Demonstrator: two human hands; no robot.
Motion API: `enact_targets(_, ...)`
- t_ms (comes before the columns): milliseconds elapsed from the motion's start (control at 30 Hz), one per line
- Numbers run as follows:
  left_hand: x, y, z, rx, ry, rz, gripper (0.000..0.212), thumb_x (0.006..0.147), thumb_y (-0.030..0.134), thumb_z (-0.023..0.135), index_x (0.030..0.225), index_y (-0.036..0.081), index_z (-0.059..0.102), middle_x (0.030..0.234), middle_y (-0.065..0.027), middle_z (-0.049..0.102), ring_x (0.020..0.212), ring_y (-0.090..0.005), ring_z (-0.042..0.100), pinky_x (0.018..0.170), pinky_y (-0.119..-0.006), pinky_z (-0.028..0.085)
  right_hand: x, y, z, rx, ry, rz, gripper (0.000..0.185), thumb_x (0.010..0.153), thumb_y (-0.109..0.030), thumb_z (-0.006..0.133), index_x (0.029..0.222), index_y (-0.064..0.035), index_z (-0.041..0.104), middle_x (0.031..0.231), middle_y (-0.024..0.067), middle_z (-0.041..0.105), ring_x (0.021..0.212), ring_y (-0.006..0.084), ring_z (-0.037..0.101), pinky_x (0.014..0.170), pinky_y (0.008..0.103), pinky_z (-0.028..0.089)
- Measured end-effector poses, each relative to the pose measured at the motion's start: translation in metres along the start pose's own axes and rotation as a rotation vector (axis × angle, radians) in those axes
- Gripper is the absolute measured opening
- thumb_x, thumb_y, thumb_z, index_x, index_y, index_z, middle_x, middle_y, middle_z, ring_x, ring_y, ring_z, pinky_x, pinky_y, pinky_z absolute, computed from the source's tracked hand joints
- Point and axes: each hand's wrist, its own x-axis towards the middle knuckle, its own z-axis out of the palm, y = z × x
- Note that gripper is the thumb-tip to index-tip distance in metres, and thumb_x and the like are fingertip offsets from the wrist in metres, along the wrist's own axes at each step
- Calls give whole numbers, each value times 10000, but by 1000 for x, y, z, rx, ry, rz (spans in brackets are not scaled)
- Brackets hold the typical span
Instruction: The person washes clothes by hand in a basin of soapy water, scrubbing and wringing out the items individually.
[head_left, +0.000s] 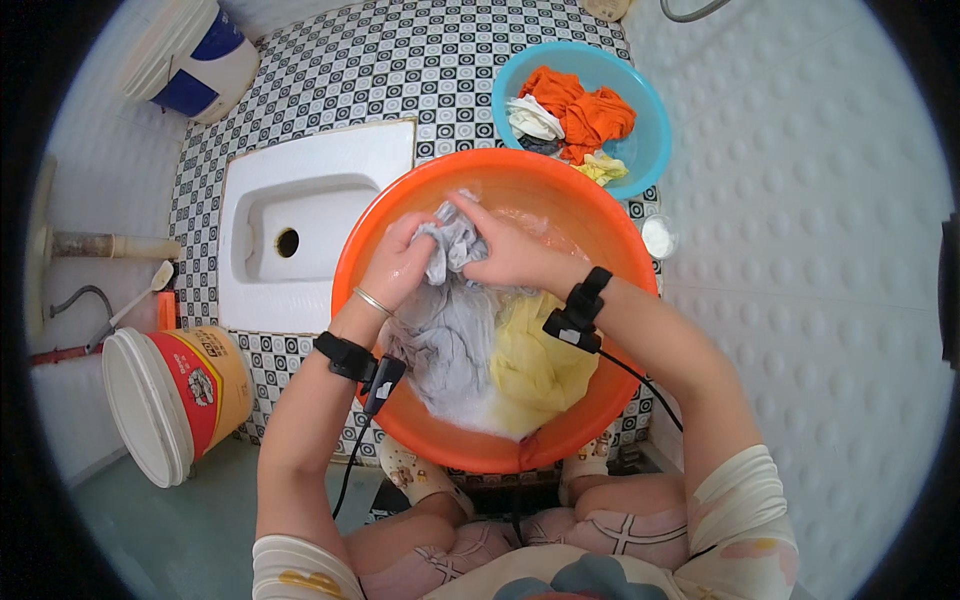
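A large orange plastic basin (491, 161) stands before me with soapy water in it. My left hand (401, 259) grips a bunched part of a wet light-grey garment (450, 341) at the basin's far left. Close on its right, my right hand (510, 244) is against the same bunch, thumb and fingers apart around the cloth; whether it pinches the cloth is hard to tell. The rest of the grey garment hangs into the water towards me. Beside it, on the right, a yellow garment (540, 364) lies partly under the suds.
A blue basin (656, 135) with orange, white and yellow clothes stands behind. A white squat toilet (300, 307) is at left, near a lidded bucket (214, 390); another bucket (199, 67) stands at the back left. A small cup of white powder (660, 237) sits by the right wall.
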Motion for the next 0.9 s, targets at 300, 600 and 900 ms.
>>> enact_targets(300,-16,27,13,-173,77,376,739,833,96,609,1458,25,221,1345,-185,431,1246,-312,454,1060,-390,371,-24,-115,-23,8,293,-239,344,766,-153,638,1066,13,601,999,169,637,940,290,617,829,372,487)
enact_targets(600,-28,29,28,218,86,116,796,717,225,804,1383,54,403,1211,-96,607,1065,-218,594,907,-362,473,-26,-185,-40,107,536,-390,299,783,-105,617,1054,16,583,952,111,626,875,198,592,804,329,479)
enact_targets(900,-23,61,-4,-916,132,-82,325,959,134,517,1262,19,545,1181,-92,632,1065,-208,596,895,-351,492,-51,-89,-82,-190,407,15,468,850,-151,600,1293,-22,519,1193,150,635,1125,231,599,949,351,468)
